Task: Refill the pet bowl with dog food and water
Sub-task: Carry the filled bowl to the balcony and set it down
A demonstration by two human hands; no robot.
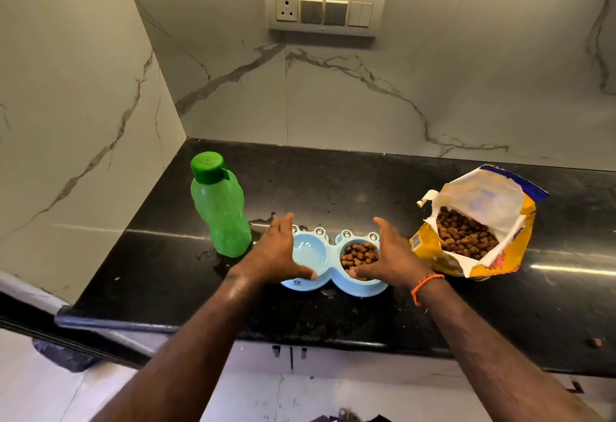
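Nearest, left hand [280, 251] and right hand [388, 256], fingers spread, cupping a blue double pet bowl [328, 266]: kibble under right thumb, left well seemingly watered. Beyond left fingers, capped green bottle [218, 206]; beyond right, open food bag [476, 225]. Risk: wet counter [333, 181], sliding and slopping.

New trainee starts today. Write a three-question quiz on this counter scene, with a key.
1. True or false: the green bottle has its cap on.
2. Which side of the blue double pet bowl holds kibble?
A. the person's left
B. the person's right
C. both
3. Fill in: the open dog food bag stands on the black counter to the person's ____ of the bowl.

Key
1. True.
2. B; the kibble lies beside the right hand, and the well by the left hand shows none.
3. Right.
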